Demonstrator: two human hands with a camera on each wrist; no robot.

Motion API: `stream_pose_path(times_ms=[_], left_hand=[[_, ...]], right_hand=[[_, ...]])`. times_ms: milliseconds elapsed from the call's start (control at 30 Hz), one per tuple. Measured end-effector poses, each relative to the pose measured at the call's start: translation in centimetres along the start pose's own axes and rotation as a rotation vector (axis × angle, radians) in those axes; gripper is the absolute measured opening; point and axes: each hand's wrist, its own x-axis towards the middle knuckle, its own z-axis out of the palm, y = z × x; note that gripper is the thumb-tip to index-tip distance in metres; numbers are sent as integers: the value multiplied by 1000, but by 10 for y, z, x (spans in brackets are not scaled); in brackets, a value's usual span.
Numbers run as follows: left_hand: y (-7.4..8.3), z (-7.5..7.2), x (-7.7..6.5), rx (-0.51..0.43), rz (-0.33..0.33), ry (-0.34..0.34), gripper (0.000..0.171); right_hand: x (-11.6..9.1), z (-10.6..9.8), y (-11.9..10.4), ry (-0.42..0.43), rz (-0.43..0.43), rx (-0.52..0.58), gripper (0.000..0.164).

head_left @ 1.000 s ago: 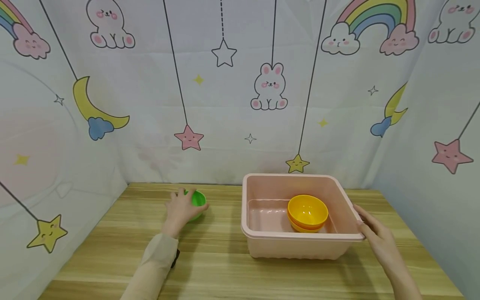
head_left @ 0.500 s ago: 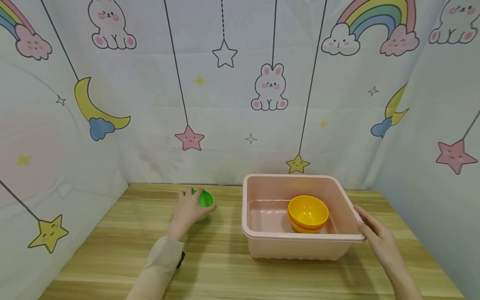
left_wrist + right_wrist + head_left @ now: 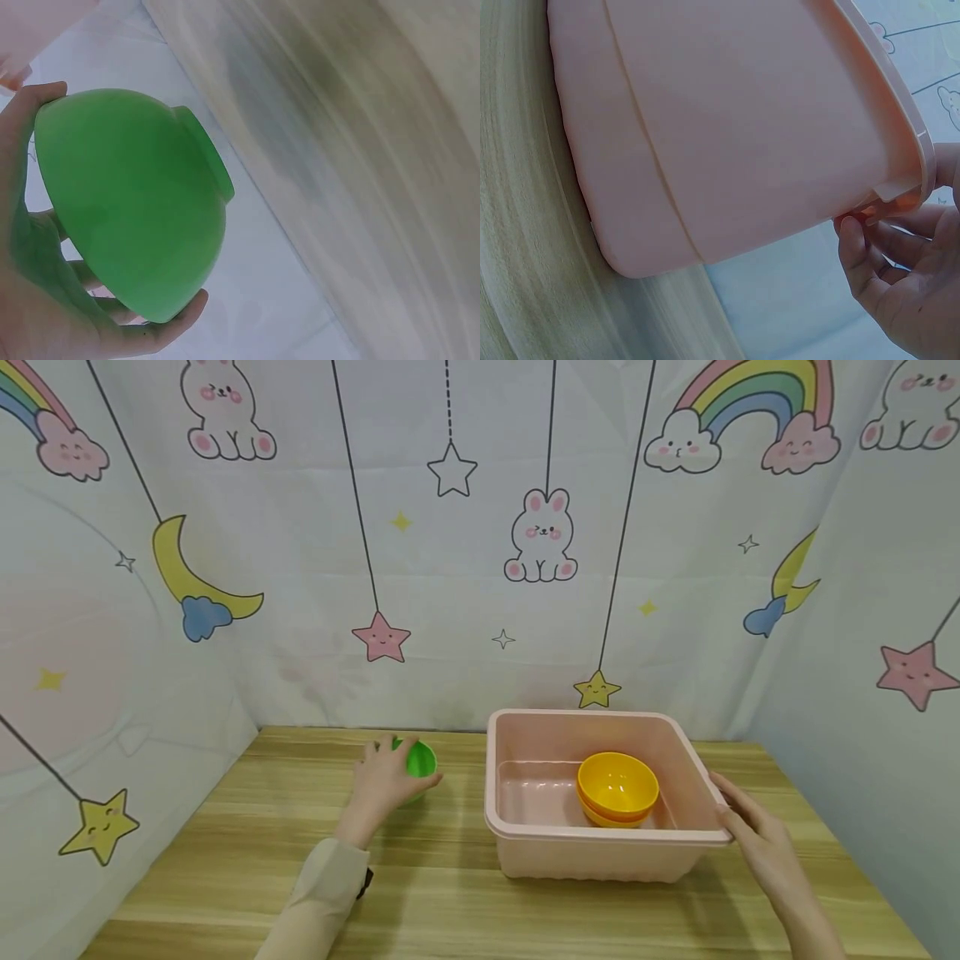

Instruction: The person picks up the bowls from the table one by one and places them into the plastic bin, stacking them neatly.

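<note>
My left hand (image 3: 381,783) grips a green bowl (image 3: 422,760) on the left side of the table, thumb and fingers spread around its rim. In the left wrist view the bowl (image 3: 135,195) fills much of the frame, its foot ring facing the table. A pink plastic basin (image 3: 592,857) stands right of centre. At its right side my right hand (image 3: 759,831) holds the rim; the right wrist view shows the fingers (image 3: 859,251) curled under the rim at the corner. Inside the basin sits a stack of yellow and orange bowls (image 3: 617,783), a yellow one on top.
The wood-grain table (image 3: 420,902) ends at a fabric backdrop (image 3: 442,677) printed with stars, rabbits and rainbows. The same fabric closes off the left and right sides. The basin's left wall (image 3: 492,777) stands between the green bowl and the stacked bowls.
My left hand has moved right with the green bowl, toward the basin. The right hand, the basin and the stacked bowls stay where they were.
</note>
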Motion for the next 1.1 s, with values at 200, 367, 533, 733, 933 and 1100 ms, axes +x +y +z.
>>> stream_pose_path(times_ms=[200, 367, 533, 733, 933, 1100], left_hand=[[9, -7, -2, 10, 24, 23, 80], [17, -14, -3, 11, 48, 47, 80], [25, -22, -6, 8, 60, 64, 78], [34, -31, -9, 3, 75, 76, 78], [39, -40, -9, 12, 87, 110, 77], [46, -48, -10, 0, 99, 113, 77]], right_hand=[[-1, 0, 1, 0, 14, -8, 48], [-2, -2, -1, -17, 54, -25, 49], [-3, -2, 0, -20, 55, -24, 48], [-3, -2, 0, -29, 62, -20, 49], [-1, -1, -1, -19, 57, -20, 48], [0, -1, -1, -12, 43, -23, 48]])
